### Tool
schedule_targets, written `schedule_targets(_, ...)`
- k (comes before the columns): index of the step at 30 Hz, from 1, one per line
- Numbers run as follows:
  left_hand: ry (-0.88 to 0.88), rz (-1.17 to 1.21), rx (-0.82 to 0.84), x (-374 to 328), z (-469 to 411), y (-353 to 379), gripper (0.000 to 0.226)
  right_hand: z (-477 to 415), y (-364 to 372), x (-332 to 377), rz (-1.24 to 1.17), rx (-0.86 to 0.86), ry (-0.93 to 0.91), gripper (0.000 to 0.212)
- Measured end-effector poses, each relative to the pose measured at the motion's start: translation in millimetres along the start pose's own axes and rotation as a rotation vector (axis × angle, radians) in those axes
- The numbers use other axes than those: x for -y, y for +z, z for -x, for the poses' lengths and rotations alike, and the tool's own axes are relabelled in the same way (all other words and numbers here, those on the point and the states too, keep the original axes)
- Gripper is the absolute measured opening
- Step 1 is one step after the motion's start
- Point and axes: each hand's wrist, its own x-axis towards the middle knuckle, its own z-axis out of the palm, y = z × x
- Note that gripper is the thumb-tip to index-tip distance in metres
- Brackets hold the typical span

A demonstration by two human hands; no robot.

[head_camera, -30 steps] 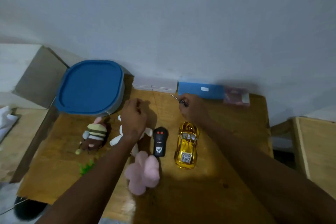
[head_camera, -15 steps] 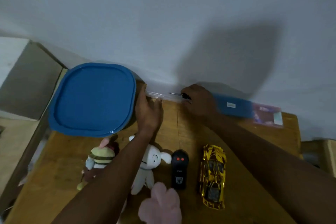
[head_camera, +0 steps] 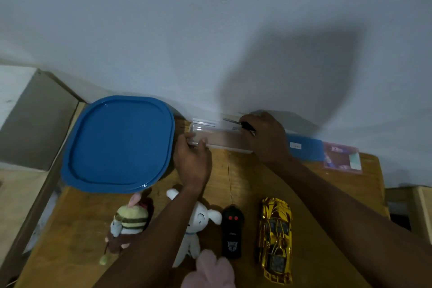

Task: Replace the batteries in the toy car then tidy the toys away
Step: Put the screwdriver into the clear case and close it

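Left hand pinching clear case at frame centre; right hand closed around small screwdriver above it.

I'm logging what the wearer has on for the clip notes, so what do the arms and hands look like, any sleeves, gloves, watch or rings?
Both forearms are bare as far as the frame shows: no sleeves, no gloves. The left hand and right hand show no watch, bracelet or ring that I can make out, though the dim light hides fine detail. Fingernails on the left hand look short and unpainted.
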Motion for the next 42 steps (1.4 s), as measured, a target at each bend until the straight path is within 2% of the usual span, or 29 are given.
schedule_targets(5,0.160,-0.188,0.037,3,1,2,0.051,-1,7,-3,-0.075,-0.028,-0.009,0.022)
schedule_targets(8,0.225,-0.296,0.080,4,-1,2,0.060,7,11,-2,-0.075,-0.026,-0.095,0.029)
schedule_targets(10,0.218,-0.314,0.107,3,-2,-1,0.066,16,13,-3,-0.035,0.036,-0.187,0.033)
schedule_targets(13,0.229,-0.334,0.148,3,-5,-4,0.067,28,16,-9,0.025,0.220,-0.185,0.038)
schedule_targets(16,0.228,-0.335,0.161,5,-6,-5,0.065,30,26,-14,0.127,0.222,-0.264,0.031)
schedule_targets(17,0.217,-0.328,0.160,5,-6,-5,0.065,29,29,-15,0.116,0.210,-0.250,0.027)
schedule_targets(20,0.207,-0.322,0.162,6,-7,-4,0.064,21,31,-13,0.071,0.284,-0.124,0.038)
schedule_targets(23,0.208,-0.327,0.163,8,-7,-5,0.064,19,33,-13,0.042,0.349,-0.056,0.031)
schedule_targets(25,0.202,-0.319,0.165,9,-7,-5,0.063,24,30,-11,0.022,0.293,-0.054,0.025)
schedule_targets(27,0.204,-0.304,0.156,8,-6,-5,0.061,31,24,-7,0.041,0.088,-0.084,0.021)
schedule_targets(29,0.197,-0.270,0.142,7,-4,-5,0.060,33,16,-2,0.110,-0.130,-0.110,0.027)
schedule_targets(31,0.172,-0.213,0.124,8,-2,-5,0.057,30,10,-1,0.177,-0.132,-0.096,0.046)
schedule_targets(33,0.149,-0.165,0.103,10,-2,-6,0.053,29,9,-3,0.224,-0.003,-0.054,0.056)
schedule_targets(35,0.148,-0.123,0.093,10,0,-9,0.051,30,11,-8,0.233,0.051,-0.051,0.048)
schedule_targets(38,0.182,-0.070,0.110,5,7,-15,0.061,39,18,-12,0.275,0.036,-0.118,0.030)
schedule_targets(40,0.221,-0.097,0.161,8,8,-19,0.064,46,24,-13,0.291,0.086,-0.133,0.025)
schedule_targets(42,0.199,-0.153,0.229,12,8,-20,0.057,51,28,-11,0.283,0.130,-0.102,0.024)
